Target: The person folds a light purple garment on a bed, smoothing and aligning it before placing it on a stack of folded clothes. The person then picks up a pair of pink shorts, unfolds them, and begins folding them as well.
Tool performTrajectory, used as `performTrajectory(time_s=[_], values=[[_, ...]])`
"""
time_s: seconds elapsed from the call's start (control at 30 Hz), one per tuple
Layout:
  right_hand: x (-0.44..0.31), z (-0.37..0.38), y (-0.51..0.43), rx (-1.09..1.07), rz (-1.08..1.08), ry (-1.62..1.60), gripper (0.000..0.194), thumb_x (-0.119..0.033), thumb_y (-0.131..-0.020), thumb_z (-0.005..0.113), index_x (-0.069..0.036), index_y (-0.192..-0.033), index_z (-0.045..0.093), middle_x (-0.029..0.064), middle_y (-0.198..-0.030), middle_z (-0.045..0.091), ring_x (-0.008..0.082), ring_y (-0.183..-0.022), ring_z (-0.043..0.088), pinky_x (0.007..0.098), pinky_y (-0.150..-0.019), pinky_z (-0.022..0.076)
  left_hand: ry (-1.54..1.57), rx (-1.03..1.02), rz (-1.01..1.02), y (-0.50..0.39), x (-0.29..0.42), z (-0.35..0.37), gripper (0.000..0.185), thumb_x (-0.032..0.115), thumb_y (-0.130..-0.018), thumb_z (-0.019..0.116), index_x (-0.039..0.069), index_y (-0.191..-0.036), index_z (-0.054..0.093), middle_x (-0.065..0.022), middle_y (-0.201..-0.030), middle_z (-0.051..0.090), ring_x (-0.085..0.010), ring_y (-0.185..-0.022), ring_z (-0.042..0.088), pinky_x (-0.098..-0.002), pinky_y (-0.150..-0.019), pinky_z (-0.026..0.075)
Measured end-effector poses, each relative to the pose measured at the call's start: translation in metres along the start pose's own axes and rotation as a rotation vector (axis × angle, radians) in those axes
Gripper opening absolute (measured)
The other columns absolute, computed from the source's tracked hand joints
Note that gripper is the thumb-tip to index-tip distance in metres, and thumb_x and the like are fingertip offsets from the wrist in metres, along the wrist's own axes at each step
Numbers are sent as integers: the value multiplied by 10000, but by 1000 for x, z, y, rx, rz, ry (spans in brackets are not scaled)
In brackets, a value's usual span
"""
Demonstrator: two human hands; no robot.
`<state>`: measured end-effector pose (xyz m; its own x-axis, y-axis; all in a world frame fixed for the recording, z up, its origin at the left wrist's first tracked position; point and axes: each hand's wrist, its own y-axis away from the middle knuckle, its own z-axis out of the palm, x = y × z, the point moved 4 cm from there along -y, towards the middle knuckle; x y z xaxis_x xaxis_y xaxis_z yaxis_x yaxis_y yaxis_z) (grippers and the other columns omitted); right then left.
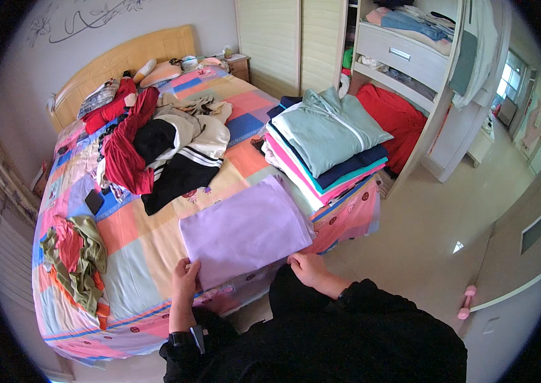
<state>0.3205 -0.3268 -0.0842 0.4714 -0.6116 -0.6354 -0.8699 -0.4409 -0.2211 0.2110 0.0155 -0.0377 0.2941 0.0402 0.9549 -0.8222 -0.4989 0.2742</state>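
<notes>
A lavender folded garment or cloth (246, 230) lies flat at the near edge of the bed, forming a rough rectangle. My left hand (184, 282) pinches its near left corner between thumb and fingers. At the near edge, toward the right corner, my right hand (309, 270) has curled fingers on the fabric; the fingertips are partly hidden. Just beyond the cloth, to the right, rises a stack of folded clothes (294, 165). A pale green zip jacket (328, 129) tops that stack, above navy, teal, pink and white layers.
A heap of unfolded clothes, with a red garment (131, 148) and black trousers (186, 172), covers the middle of the patchwork bedspread (126, 253). A dark phone (93, 202) lies nearby. Olive and orange clothes (81, 268) are at left. An open wardrobe (402, 52) stands at right; pink dumbbell (467, 302) below.
</notes>
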Motion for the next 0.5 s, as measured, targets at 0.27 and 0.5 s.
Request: performTrajectory(time_s=[0.27, 0.5], values=[[4, 6, -1, 46, -27, -35, 137, -150, -882, 585, -75, -908, 696, 127, -834, 712, 325, -776, 693, 418, -678, 532, 93, -8, -11, 1, 1, 0, 273, 204, -945, 646, 3, -1121, 593, -34, -854, 648, -121, -718, 615, -267, -580, 498], [10, 3, 1, 41, 36, -83, 173, -201, -885, 595, -81, -940, 706, 169, -827, 698, 372, -769, 675, 471, -683, 524, 92, 3, 14, 3, 2, 3, 297, 232, -933, 665, -8, -1093, 598, -23, -794, 629, -97, -599, 536, -256, -496, 431]])
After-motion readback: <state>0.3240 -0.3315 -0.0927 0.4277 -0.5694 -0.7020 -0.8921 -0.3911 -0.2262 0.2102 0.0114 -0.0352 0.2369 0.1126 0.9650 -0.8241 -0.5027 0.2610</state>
